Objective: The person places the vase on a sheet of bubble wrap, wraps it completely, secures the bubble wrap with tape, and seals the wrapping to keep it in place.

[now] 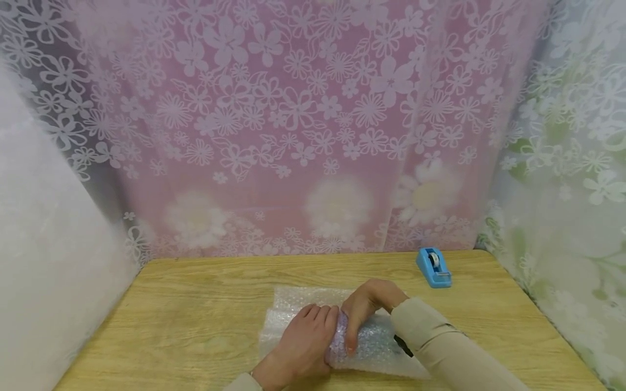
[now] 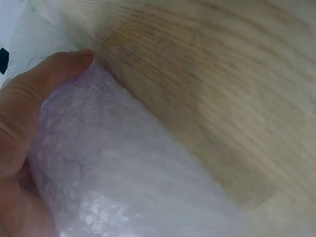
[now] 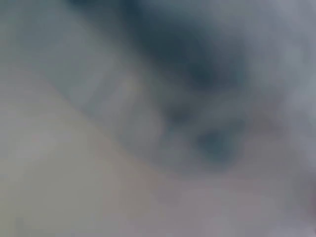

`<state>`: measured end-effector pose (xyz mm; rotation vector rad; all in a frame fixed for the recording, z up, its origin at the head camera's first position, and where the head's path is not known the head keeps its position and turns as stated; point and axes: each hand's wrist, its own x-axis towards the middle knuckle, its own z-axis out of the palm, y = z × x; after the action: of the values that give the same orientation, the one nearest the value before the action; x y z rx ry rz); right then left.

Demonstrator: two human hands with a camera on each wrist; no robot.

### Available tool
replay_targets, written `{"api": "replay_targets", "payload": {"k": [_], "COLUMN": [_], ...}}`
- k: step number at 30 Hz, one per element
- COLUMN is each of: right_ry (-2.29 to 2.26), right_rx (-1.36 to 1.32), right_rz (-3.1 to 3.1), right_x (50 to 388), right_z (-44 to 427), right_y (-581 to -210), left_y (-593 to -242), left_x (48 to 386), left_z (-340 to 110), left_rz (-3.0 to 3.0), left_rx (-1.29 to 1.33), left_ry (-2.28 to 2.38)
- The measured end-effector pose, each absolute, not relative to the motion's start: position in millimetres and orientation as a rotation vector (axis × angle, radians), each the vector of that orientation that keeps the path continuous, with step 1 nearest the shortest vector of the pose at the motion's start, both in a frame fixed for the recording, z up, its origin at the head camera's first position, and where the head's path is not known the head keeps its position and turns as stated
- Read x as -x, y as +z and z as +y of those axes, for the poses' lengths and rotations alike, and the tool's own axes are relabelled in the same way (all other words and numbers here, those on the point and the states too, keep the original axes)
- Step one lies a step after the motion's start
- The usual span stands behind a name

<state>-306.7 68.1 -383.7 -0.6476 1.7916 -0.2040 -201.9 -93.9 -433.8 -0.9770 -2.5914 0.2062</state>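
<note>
A sheet of clear bubble wrap [image 1: 298, 296] lies near the table's front, with a lilac-tinted rolled part [image 1: 337, 345] between the two hands. My left hand [image 1: 310, 334] grips this roll from the left, its fingers curled over the top. From the right, my right hand [image 1: 369, 304] bends down over the roll and holds it between thumb and fingers; its far fingers are hidden. The left wrist view has the left thumb [image 2: 49, 79] pressed along the bubble wrap [image 2: 128, 168]. What lies inside cannot be made out. The right wrist view is too blurred to read.
A blue tape dispenser [image 1: 434, 267] with a roll of tape stands at the back right of the wooden table [image 1: 195, 315]. Flowered curtains [image 1: 293, 136] hang behind the table and along its right side, with a pale sheet [image 1: 49, 244] at the left.
</note>
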Motion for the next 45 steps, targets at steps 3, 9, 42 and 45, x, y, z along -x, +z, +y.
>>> {"api": "replay_targets", "payload": {"k": [3,9,42,45], "right_ry": [-0.198,-0.148,-0.068,0.024], "right_rx": [0.615,0.559,1.201,1.238], "right_rz": [1.808,1.896,2.978,3.017], "right_x": [306,304,211,204], "right_z": [70,76,104,100], "right_y": [-383,-380,-376,-381], "left_y": [-435,-432,-413,-413], "left_x": [204,210,226,228], "left_z": [-92,-89,-87,-89], "left_rz": [-2.616,-2.642,-2.950,-2.982], "left_rx": [0.992,1.049,1.055,1.043], "left_ry": [0.168,0.174,0.038,-0.025]}}
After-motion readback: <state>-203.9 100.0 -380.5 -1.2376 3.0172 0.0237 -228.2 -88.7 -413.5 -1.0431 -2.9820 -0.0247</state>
